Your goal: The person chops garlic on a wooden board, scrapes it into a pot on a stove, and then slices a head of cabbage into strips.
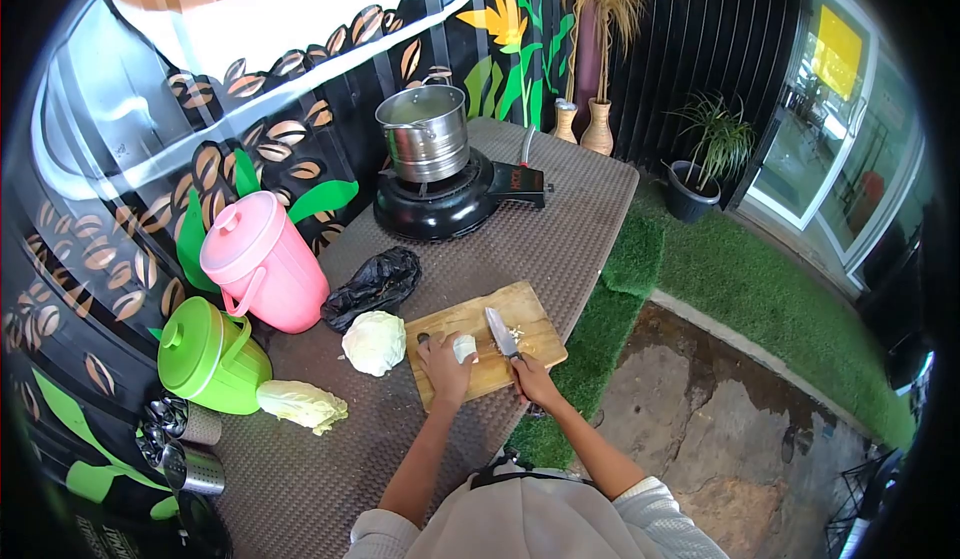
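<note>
Head view: left hand (443, 364) on vegetable piece (464, 348), right hand (533, 379) on knife (500, 332).

Wood, metal, plastic
Matt wooden board (530, 321), shiny metal knife (499, 332) and pot (424, 137), smooth pink plastic jug (265, 267), rough woven table (572, 231).

My left hand (443, 367) pins a pale vegetable chunk (464, 348) to the board (530, 311). My right hand (532, 379) grips the knife (500, 333), blade just beside the chunk. A cabbage (374, 343) lies left of the board, with a black bag (373, 286) behind it.
</note>
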Demonstrator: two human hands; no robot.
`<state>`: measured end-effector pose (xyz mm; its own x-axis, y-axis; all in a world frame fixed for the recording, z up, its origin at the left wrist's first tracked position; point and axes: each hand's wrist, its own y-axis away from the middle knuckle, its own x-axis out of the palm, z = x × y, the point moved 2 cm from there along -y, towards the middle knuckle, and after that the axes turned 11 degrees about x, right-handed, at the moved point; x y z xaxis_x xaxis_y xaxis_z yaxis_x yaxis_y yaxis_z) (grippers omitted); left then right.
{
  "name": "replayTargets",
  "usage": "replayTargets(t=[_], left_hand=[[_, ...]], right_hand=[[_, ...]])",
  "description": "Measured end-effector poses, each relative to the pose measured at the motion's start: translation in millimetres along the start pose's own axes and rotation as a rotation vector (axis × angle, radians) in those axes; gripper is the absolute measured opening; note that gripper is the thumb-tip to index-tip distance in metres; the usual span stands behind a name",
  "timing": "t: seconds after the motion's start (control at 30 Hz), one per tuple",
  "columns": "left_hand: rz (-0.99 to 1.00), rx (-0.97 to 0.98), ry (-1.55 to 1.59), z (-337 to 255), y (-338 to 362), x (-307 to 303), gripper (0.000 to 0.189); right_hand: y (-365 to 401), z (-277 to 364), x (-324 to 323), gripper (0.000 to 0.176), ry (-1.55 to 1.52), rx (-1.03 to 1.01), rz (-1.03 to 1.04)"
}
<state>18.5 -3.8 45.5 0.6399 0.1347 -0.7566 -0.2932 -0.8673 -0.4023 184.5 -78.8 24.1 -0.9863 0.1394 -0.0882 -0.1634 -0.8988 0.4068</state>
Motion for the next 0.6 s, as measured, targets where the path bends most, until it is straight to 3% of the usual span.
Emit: replayTargets(t=[0.1,0.17,0.27,0.5,0.6], left_hand=[[-0.123,0.119,0.034,-15,1,-4,0.037],[-0.061,0.422,0.258,-26,1,-3,0.029],[0.037,0.524,0.149,-34,12,-1,0.028],[0.1,0.582,0.089,-45,19,-6,0.035],[0.106,0.52,0.103,-47,16,-3,0.035]], right_hand=[[1,1,1,0.028,-0.06,0.029,0.033],[1,2,3,0.029,-0.101,0.057,0.042],[7,9,0,0.031,-0.219,0.111,0.036],[16,20,-10,0.03,-0.396,0.215,0.191],[18,21,-13,0.03,-0.462,0.211,0.213]])
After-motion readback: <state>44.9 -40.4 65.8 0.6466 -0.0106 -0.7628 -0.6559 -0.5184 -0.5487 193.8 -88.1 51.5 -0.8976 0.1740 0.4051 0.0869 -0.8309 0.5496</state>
